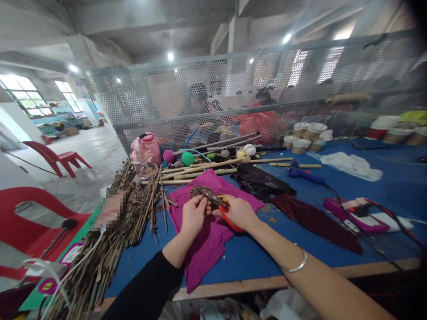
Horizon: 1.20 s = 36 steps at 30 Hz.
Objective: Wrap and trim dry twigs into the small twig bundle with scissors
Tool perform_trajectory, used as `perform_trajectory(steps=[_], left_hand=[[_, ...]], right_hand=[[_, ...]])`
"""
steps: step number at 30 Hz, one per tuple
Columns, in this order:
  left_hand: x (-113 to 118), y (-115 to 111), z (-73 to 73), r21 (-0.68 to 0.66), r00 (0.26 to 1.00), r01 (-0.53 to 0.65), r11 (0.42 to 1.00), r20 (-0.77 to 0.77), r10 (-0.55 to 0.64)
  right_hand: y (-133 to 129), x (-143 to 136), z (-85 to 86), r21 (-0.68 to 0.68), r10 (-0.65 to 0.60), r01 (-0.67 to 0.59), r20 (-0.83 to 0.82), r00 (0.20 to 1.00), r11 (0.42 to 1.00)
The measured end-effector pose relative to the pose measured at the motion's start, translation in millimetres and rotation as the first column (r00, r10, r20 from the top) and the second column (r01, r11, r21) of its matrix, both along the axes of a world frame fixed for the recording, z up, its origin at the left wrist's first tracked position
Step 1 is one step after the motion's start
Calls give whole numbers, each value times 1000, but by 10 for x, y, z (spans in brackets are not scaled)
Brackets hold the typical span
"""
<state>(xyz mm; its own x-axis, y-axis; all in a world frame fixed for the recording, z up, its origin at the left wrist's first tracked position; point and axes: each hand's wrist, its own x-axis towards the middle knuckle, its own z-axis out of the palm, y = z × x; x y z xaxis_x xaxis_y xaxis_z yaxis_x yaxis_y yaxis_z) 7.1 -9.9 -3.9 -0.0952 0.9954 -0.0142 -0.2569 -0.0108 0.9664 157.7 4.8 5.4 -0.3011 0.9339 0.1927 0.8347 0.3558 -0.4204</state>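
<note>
My right hand (pixel 240 214) is wrapped round the red and yellow handles of a pair of scissors (pixel 230 221). The dark blades point up and to the left, over a small clump of brown dried plant bits (pixel 197 191). Close by on the left, my left hand (pixel 194 216) has its fingers pinched together at the clump, near the blades; what lies between the fingertips is too small to name. Both hands are above a magenta cloth (pixel 208 249) spread on the blue table (pixel 147 266).
A pile of thin brown sticks (pixel 133 213) covers the table's left side. Bamboo poles, yarn balls (pixel 187 158) and a pink jug (pixel 146 151) stand behind. Dark cloths, a blue glue gun (pixel 305 174) and cables lie right. People sit beyond the perforated metal screen (pixel 133 98).
</note>
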Motion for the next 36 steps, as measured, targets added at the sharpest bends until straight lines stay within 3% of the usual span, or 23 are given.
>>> perform_trajectory(steps=[9,16,27,36], left_hand=[[16,-8,-44,-4,1000,23,1000,-15,-23],[35,-19,-15,-24,1000,-6,1000,-16,6],[16,-8,-38,-12,998,26,1000,-55,-27],[-5,-10,-79,31,990,9,999,-140,-5]], right_hand=[[-36,-36,21,38,86,-82,-125,988,996],[-21,-33,29,100,142,-132,-103,984,986],[-32,-12,15,-35,66,-68,-58,996,997],[-20,-2,15,-36,22,-25,-79,997,999]])
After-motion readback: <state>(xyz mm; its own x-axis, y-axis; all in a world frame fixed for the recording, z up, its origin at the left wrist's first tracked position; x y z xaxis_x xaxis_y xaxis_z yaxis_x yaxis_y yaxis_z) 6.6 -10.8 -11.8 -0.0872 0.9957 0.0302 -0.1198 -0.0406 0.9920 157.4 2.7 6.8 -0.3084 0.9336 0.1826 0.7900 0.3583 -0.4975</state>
